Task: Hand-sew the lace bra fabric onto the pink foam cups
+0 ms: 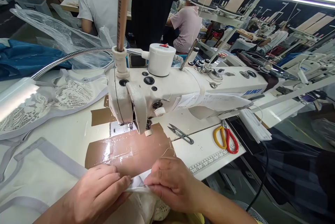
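My left hand (98,191) is closed on the edge of a white lace bra (142,201) at the table's front. Close beside it, my right hand (174,182) pinches the same edge, fingertips together. A short stretch of pale band shows between the two hands; the rest of the garment hangs below, partly hidden by my hands. Beyond them is a white sewing machine (170,88), its needle area over a metal plate and brown tape (138,147). A loose thread curls up near my right hand.
Thread snips (180,134) and scissors with yellow and red handles (226,138) lie right of the needle. More lace bra pieces (73,93) cover the left side. A lit lamp (17,98) reaches in from the left. Several people work at machines behind.
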{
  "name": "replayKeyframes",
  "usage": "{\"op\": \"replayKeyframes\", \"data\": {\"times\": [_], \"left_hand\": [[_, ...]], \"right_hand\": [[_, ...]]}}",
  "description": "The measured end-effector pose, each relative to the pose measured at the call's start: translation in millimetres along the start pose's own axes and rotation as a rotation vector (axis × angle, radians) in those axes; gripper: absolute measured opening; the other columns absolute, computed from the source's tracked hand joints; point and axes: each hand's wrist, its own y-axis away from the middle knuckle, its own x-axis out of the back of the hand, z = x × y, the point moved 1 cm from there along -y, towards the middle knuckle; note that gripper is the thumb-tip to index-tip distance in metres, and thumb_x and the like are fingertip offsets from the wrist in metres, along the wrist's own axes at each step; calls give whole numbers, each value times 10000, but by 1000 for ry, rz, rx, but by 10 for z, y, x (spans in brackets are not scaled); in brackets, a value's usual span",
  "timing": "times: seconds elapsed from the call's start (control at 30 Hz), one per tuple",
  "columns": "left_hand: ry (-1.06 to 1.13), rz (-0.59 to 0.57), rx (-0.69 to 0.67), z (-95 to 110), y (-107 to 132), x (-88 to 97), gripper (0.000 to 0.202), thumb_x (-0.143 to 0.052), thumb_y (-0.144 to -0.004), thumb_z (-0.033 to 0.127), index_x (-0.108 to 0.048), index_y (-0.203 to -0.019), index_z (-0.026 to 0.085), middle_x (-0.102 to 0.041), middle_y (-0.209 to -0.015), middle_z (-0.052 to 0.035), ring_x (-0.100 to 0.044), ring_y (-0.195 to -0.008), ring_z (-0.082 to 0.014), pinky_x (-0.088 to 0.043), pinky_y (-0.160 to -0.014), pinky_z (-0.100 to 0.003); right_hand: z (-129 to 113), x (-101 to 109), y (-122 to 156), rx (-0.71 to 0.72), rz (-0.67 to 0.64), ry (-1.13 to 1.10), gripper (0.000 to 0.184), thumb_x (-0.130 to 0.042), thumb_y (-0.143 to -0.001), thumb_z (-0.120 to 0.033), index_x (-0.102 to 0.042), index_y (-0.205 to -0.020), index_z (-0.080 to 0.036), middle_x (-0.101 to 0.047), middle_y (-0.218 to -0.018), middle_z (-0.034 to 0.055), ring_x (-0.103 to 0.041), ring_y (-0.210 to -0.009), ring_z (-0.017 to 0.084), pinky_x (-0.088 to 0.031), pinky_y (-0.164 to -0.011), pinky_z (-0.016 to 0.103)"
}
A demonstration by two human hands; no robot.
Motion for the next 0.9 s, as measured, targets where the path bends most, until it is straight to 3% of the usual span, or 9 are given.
{"op": "replayKeyframes", "data": {"times": [0.1, 0.2, 0.33, 0.43, 0.53, 0.7, 0.9], "left_hand": [[33, -105, -36, -16, 35, -17, 131, -515, -912, 141, -627, -976, 164, -666, -645, -43, -594, -538, -153, -492, -542, -262], [104, -166, 12, -54, 53, -36, 186, -495, -913, 127, -595, -1065, 165, -680, -714, -62, -613, -587, -172, -467, -540, -268], [399, -341, 125, -105, -20, -36, 325, -437, -913, 76, -560, -1193, 188, -690, -836, -81, -641, -705, -191, -463, -609, -271], [653, -466, 269, -138, -96, -12, 278, -440, -929, 123, -612, -1134, 199, -692, -893, -73, -634, -794, -191, -474, -726, -266], [822, -550, 435, -168, -114, -8, 247, -420, -956, 230, -654, -1002, 162, -636, -779, -42, -575, -713, -163, -447, -679, -236], [1083, -617, 647, -196, -61, -82, 334, -448, -944, 371, -652, -904, 109, -449, -678, 13, -406, -618, -118, -349, -571, -204], [1261, -593, 743, -211, -12, -172, 352, -516, -908, 414, -651, -888, 90, -403, -665, 21, -340, -600, -107, -285, -537, -203]], "right_hand": [[13, 17, -1, 25, -31, 26, 160, -499, -904, -224, -653, -936, -199, -647, -776, 24, -582, -694, 123, -450, -666, 225], [26, 76, -45, 51, -109, 121, 174, -482, -902, -215, -654, -914, -192, -629, -752, 26, -551, -663, 130, -419, -624, 239], [95, 194, -212, 130, -282, 185, 194, -454, -911, -188, -647, -898, -197, -632, -749, 17, -552, -693, 142, -406, -634, 250], [223, 224, -356, 209, -440, 81, 183, -463, -922, -185, -645, -907, -177, -664, -828, 32, -582, -779, 144, -429, -713, 248], [375, 166, -425, 225, -527, -80, 167, -488, -933, -194, -649, -929, -148, -678, -884, 50, -599, -839, 138, -439, -787, 240], [501, -23, -381, 125, -526, -286, 192, -510, -935, -231, -650, -887, -109, -668, -826, 76, -589, -799, 132, -461, -753, 218], [530, -148, -374, 86, -468, -466, 340, -514, -928, -385, -642, -793, -100, -638, -764, 90, -573, -703, 131, -474, -691, 227]]}}
